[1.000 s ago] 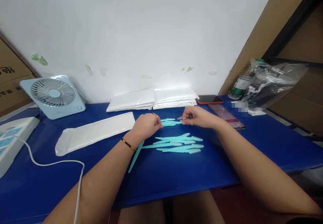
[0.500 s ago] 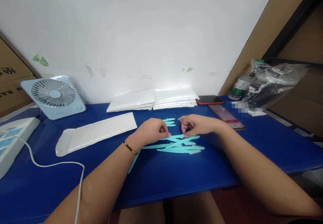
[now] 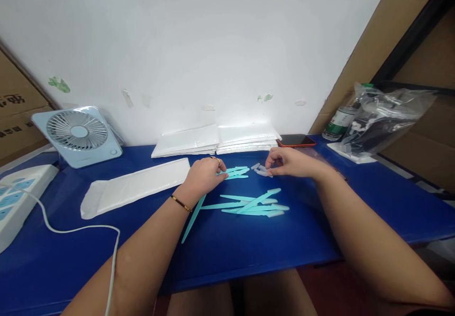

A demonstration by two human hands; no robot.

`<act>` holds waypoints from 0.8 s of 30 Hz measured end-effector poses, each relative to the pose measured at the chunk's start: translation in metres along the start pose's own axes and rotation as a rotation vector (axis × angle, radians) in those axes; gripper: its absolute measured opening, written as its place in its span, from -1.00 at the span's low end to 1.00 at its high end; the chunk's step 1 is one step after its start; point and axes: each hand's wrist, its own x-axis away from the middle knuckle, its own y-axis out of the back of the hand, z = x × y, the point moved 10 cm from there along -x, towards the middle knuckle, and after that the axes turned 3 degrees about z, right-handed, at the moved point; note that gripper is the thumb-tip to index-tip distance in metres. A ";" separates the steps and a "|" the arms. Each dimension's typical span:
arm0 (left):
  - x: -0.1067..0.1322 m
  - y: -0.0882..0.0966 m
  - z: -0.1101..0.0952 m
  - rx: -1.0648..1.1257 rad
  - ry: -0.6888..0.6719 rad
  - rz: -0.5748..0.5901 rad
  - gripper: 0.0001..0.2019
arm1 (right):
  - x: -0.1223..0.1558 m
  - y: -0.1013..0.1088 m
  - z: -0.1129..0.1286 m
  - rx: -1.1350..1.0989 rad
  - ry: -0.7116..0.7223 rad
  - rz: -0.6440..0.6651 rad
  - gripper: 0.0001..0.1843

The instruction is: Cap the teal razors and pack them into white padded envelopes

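My left hand (image 3: pixel 208 171) is closed in a pinch on a teal eyebrow razor (image 3: pixel 232 170), over a small row of like razors. At the right of that row lie a few small clear blade caps (image 3: pixel 262 169). My right hand (image 3: pixel 280 162) is over these caps, thumb and forefinger pinched at a cap by its fingertips. Nearer the front edge, several more teal eyebrow razors (image 3: pixel 254 204) lie crossed in a loose pile, pale tips to the right. One razor (image 3: pixel 193 218) rests slantwise beside my left wrist.
A white padded envelope (image 3: pixel 138 187) lies left, with stacked white envelopes (image 3: pixel 216 140) against the wall. A fan (image 3: pixel 78 135), power strip (image 3: pixel 24 192) and white cable (image 3: pixel 85 231) are left. Right are a phone (image 3: pixel 295 140), bottle (image 3: pixel 339 121) and clear plastic bag (image 3: pixel 384 116).
Both hands have moved away from the front pile toward the back. My left hand carried a razor to the row; my right hand went to the clear caps.
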 end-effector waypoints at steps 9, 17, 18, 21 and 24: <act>0.014 -0.023 -0.047 0.159 -0.202 0.214 -0.64 | 0.003 -0.043 0.026 0.045 0.110 0.324 -0.78; 0.005 -0.013 -0.030 -0.002 -0.087 0.095 -0.77 | -0.003 -0.013 0.013 0.044 0.085 0.056 -0.79; 0.005 -0.007 -0.024 -0.019 -0.047 0.077 -0.78 | -0.004 -0.008 0.006 0.059 0.052 0.008 -0.79; 0.012 0.016 -0.004 -0.096 0.084 0.026 -0.68 | -0.005 0.004 -0.006 0.090 -0.012 -0.110 -0.77; 0.024 0.024 0.019 -0.241 0.219 0.141 -0.52 | -0.006 0.005 -0.003 0.090 0.008 -0.138 -0.80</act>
